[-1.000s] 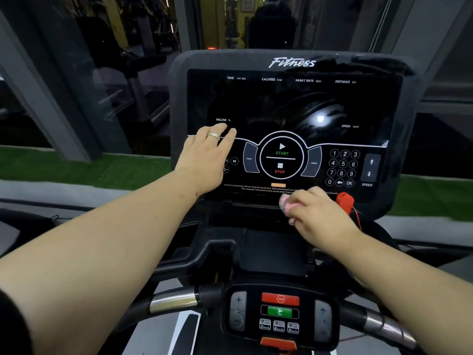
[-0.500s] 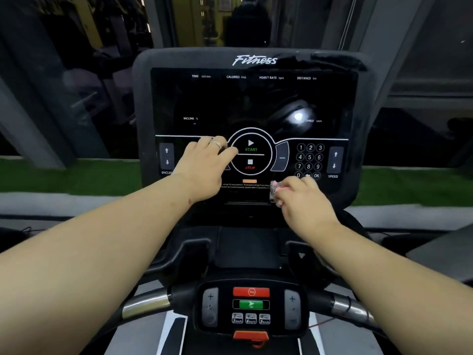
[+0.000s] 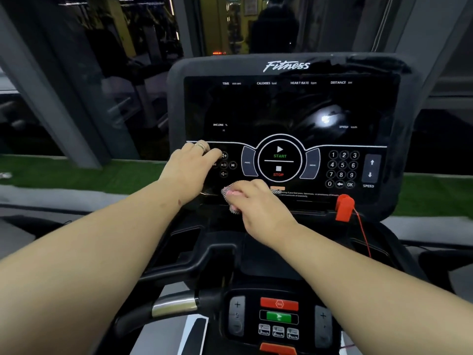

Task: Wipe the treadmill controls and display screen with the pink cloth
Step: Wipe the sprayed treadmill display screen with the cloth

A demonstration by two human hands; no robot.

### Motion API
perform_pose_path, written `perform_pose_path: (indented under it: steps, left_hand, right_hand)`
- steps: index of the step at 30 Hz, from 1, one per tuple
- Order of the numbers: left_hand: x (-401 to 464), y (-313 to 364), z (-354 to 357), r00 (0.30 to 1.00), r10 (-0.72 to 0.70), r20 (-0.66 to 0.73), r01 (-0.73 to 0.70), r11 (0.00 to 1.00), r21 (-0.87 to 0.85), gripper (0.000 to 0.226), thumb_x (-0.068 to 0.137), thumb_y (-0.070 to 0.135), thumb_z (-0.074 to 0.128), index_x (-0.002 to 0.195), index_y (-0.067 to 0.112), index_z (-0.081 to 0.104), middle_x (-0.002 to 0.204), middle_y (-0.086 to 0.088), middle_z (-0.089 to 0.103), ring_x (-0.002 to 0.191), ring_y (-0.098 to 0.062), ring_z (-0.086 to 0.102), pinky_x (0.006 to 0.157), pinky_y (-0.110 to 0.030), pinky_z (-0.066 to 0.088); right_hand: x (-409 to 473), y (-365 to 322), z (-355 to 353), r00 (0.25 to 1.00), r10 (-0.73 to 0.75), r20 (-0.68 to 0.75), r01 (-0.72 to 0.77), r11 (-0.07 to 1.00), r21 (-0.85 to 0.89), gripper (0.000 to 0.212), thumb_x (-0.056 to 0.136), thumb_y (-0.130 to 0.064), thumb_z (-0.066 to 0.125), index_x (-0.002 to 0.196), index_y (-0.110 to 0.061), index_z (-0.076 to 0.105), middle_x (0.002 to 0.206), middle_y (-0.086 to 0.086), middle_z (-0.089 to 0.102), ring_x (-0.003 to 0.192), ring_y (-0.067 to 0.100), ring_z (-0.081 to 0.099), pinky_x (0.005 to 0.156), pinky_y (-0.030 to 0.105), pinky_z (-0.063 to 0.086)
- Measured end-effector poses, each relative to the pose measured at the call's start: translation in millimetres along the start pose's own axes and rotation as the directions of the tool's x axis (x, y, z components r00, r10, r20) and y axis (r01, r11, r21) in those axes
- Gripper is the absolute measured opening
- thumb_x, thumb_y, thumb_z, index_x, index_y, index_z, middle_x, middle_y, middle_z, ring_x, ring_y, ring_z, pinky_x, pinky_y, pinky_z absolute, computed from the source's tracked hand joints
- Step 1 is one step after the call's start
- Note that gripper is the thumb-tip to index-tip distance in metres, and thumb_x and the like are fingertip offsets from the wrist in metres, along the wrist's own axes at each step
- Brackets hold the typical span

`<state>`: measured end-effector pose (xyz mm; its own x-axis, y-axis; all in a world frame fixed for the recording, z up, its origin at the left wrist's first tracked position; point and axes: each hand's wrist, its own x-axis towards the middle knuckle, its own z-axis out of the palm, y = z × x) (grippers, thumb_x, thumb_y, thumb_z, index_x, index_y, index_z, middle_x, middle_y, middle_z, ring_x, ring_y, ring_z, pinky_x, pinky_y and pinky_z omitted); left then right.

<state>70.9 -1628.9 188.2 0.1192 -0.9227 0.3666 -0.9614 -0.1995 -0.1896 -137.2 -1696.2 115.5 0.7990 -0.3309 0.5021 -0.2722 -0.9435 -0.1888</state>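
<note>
L hand (image 3: 190,170) on console (image 3: 407,139), left of cloth (image 3: 231,198) under R hand (image 3: 256,203).

Both bare forearms reaching up from the lower corners toward frame centre. Left hand (image 3: 190,170) flat, fingers (image 3: 204,149) extended. Right hand (image 3: 252,202) palm down, curled, gripping.

The right hand (image 3: 256,201) is gripping the pink cloth (image 3: 231,197) against the lower edge of the treadmill console (image 3: 286,111), just below the STOP button (image 3: 278,171); the left hand (image 3: 190,170) is resting flat on the panel's left side, fingers over the media buttons (image 3: 225,165); a red safety clip (image 3: 344,207) is sitting at lower right.
</note>
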Motion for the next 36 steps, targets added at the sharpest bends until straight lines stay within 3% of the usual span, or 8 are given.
perform_pose_path:
  steps: [6,9,13,19,23,26,31,36]
  left_hand:
    - [5.5,-10.2,3.1,0.999,0.035,0.005,-0.035,0.999,-0.014,0.07,0.079,-0.004,0.067,0.138,0.026,0.046,0.126,-0.004,0.049,0.105,-0.03,0.051,0.079,-0.041,0.048]
    - [8.4,-15.0,4.0,0.998,0.059,0.012,-0.059,0.998,-0.032,0.073,0.078,-0.004,0.068,0.139,0.029,0.045,0.127,-0.003,0.047,0.1,-0.027,0.049,0.079,-0.039,0.046]
    - [10.1,-16.2,3.6,0.998,0.053,0.027,-0.051,0.998,-0.042,0.075,0.078,-0.002,0.071,0.139,0.031,0.043,0.127,-0.003,0.046,0.097,-0.026,0.048,0.078,-0.04,0.047]
    - [9.8,-18.2,1.9,0.997,0.073,0.028,-0.072,0.997,-0.035,0.076,0.078,-0.002,0.071,0.14,0.032,0.041,0.127,-0.001,0.046,0.098,-0.024,0.048,0.077,-0.036,0.046]
    - [8.1,-17.5,5.1,0.999,0.047,0.008,-0.046,0.996,-0.07,0.076,0.078,-0.006,0.066,0.14,0.032,0.041,0.127,-0.001,0.045,0.1,-0.023,0.046,0.079,-0.036,0.043]
    - [8.5,-14.0,5.3,0.999,0.036,0.005,-0.036,0.996,-0.082,0.074,0.078,-0.008,0.059,0.14,0.028,0.043,0.128,-0.004,0.046,0.105,-0.028,0.047,0.08,-0.038,0.044]
    - [8.3,-2.7,-0.4,0.999,0.015,0.036,-0.014,1.0,-0.017,0.074,0.075,-0.005,0.061,0.139,0.026,0.04,0.128,-0.006,0.046,0.109,-0.03,0.048,0.077,-0.037,0.042]
    - [0.5,15.1,0.4,0.997,0.017,0.072,-0.016,1.0,-0.025,0.066,0.079,0.006,0.063,0.138,0.027,0.04,0.129,-0.006,0.046,0.103,-0.029,0.049,0.076,-0.036,0.04]
  right_hand:
    - [19.3,1.1,9.8,0.978,-0.092,0.186,0.125,0.977,-0.172,0.05,0.088,-0.014,0.052,0.138,-0.014,0.061,0.132,-0.001,0.057,0.115,0.031,0.049,0.099,0.043,0.049]
    - [-5.5,30.2,-4.5,0.992,-0.008,0.129,0.041,0.967,-0.252,0.041,0.09,-0.017,0.059,0.129,-0.016,0.069,0.116,-0.002,0.061,0.099,0.03,0.049,0.086,0.044,0.054]
    - [-2.0,27.8,-11.8,0.999,0.027,0.043,-0.015,0.963,-0.27,0.03,0.087,-0.017,0.05,0.107,-0.014,0.073,0.107,0.001,0.061,0.094,0.03,0.049,0.087,0.044,0.052]
    - [9.5,7.8,5.0,0.99,-0.08,0.117,0.105,0.969,-0.225,0.046,0.086,-0.014,0.061,0.132,-0.016,0.066,0.122,-0.003,0.061,0.104,0.029,0.054,0.086,0.04,0.053]
    - [-21.6,45.7,-20.5,1.0,0.027,0.001,-0.025,0.944,-0.328,0.034,0.093,-0.021,0.048,0.111,-0.018,0.077,0.104,-0.004,0.065,0.091,0.028,0.051,0.084,0.039,0.053]
    - [-16.1,35.7,-17.4,0.989,0.107,-0.1,-0.128,0.964,-0.235,0.033,0.091,-0.01,0.053,0.116,-0.015,0.073,0.115,-0.003,0.065,0.094,0.029,0.051,0.088,0.036,0.051]
    - [-32.1,29.7,-10.6,0.991,0.105,0.083,-0.087,0.976,-0.201,0.028,0.089,-0.007,0.053,0.106,-0.021,0.071,0.117,-0.003,0.059,0.099,0.029,0.048,0.083,0.043,0.055]
    - [-52.3,38.0,-29.6,0.984,0.144,-0.109,-0.164,0.965,-0.206,0.03,0.085,0.001,0.058,0.102,-0.021,0.071,0.117,-0.002,0.06,0.093,0.029,0.048,0.084,0.039,0.052]
